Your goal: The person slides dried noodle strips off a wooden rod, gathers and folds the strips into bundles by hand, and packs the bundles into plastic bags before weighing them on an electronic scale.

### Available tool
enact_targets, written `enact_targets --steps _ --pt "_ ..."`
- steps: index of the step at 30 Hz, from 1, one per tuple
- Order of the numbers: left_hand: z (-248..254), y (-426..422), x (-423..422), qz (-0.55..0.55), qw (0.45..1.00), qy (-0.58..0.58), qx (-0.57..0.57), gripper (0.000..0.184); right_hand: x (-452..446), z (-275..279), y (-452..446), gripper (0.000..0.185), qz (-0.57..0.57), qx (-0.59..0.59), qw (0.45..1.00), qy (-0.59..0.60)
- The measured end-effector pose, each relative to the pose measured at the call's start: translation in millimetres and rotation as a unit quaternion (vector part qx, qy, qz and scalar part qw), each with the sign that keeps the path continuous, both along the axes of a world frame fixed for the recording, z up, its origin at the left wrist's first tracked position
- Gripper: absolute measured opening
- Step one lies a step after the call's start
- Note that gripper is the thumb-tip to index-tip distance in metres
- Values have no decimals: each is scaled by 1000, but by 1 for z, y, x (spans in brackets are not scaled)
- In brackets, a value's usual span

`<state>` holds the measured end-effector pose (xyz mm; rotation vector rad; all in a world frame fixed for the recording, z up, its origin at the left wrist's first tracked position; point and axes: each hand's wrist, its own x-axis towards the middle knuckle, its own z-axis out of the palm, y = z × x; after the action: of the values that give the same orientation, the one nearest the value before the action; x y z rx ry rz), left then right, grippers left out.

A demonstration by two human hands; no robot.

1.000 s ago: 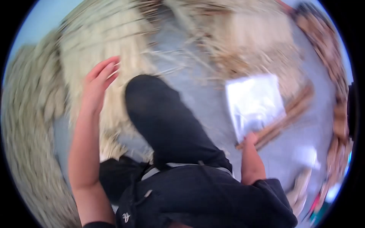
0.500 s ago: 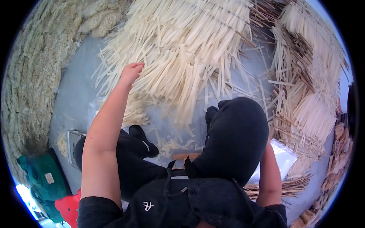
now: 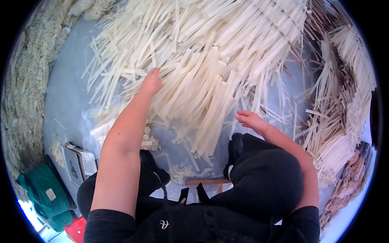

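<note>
A broad heap of long, pale, flat strips [image 3: 190, 81] covers the floor in front of me. My left hand [image 3: 152, 82] is at the heap's left side, with its fingertips among or just above the strips. The fingers are mostly hidden behind the back of the hand, so I cannot make out whether they grip a strip. My right hand [image 3: 249, 120] hovers beside the heap's lower right edge, above my right shoe [image 3: 235, 148]. Its fingers are stretched out and nothing shows in them.
Bundles of pale strips and brown sticks [image 3: 338, 117] line the right side. Rough fibrous material [image 3: 26, 93] is stacked at left. A green bag [image 3: 44, 190], a red object [image 3: 76, 230] and a flat case [image 3: 75, 162] lie lower left. A wooden bar [image 3: 206, 182] lies between my feet.
My right hand has come up from beside my right thigh to the heap's edge. My left hand has shifted slightly right. The view has tilted, so the heap appears lower and larger.
</note>
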<state>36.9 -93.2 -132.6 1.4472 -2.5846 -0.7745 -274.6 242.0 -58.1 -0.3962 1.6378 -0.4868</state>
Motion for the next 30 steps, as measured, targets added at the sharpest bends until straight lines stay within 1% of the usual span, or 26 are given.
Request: enact_targets --steps 1,3,4,6,7,8,9,10,12,13,15,16,17,18,19,20,21,22,24,25,26,27,28,29,30 --pt "-9 -3 -2 0 1000 -3 5 55 6 -3 -4 80 -2 0 1000 -21" --pt "-23 -7 -13 -13 997 -33 -62 55 16 -4 -14 81 7 -8 999 -35" --pt "-13 -4 -22 -14 998 -34 -59 55 18 -5 -19 83 16 -19 999 -46" --pt "30 1 -38 17 976 -217 27 44 21 -10 -28 80 14 0 997 -70" --pt "35 -2 -43 14 975 -219 30 44 23 -5 -35 76 19 -21 994 -103" --pt "38 -5 -47 -32 973 -226 27 38 24 -3 -40 72 24 -42 990 -135" --pt "38 -6 -48 -77 969 -234 23 32 25 -7 -42 72 22 -39 989 -139" --pt "31 -6 -48 -79 968 -238 25 32 26 -10 -44 69 7 -32 990 -138" --pt "14 -3 -46 -100 989 -91 58 25 26 -17 -48 65 -8 -24 990 -139" --pt "5 0 -45 -101 989 -93 57 25 26 -21 -49 64 -13 -25 990 -138" --pt "-3 9 -45 -13 992 61 107 39 25 -30 -49 63 -20 -27 990 -136" --pt "-4 16 -50 -14 992 59 107 39 27 -36 -49 62 -21 -52 992 -116" --pt "-6 25 -57 38 983 60 171 51 29 -41 -48 61 -23 -78 992 -96" --pt "-3 34 -66 89 967 59 233 63 30 -45 -48 61 -25 -77 992 -98" --pt "7 42 -73 88 967 56 233 63 31 -47 -49 61 -49 -73 988 -127" --pt "18 48 -80 73 962 23 262 74 31 -48 -50 61 -73 -69 983 -154" --pt "32 55 -88 59 955 -10 291 86 31 -47 -51 61 -75 -72 982 -155" --pt "46 64 -97 57 956 -11 288 86 30 -46 -51 62 -95 -78 978 -167" --pt "65 87 -111 17 975 -74 208 93 29 -42 -53 63 -116 -87 973 -179" --pt "67 106 -115 16 975 -75 207 93 30 -38 -54 64 -124 -83 973 -175" --pt "68 125 -119 -28 993 -77 81 94 30 -36 -54 64 -132 -79 973 -171" --pt "68 134 -120 -72 993 -77 -48 96 29 -37 -53 64 -132 -80 973 -172" --pt "66 133 -120 -72 993 -77 -50 96 28 -39 -51 64 -136 -74 973 -172" --pt "64 131 -122 -43 996 -52 66 96 26 -40 -51 64 -139 -68 973 -172" --pt "61 130 -124 -12 983 -26 180 96 25 -42 -51 64 -140 -70 973 -172"
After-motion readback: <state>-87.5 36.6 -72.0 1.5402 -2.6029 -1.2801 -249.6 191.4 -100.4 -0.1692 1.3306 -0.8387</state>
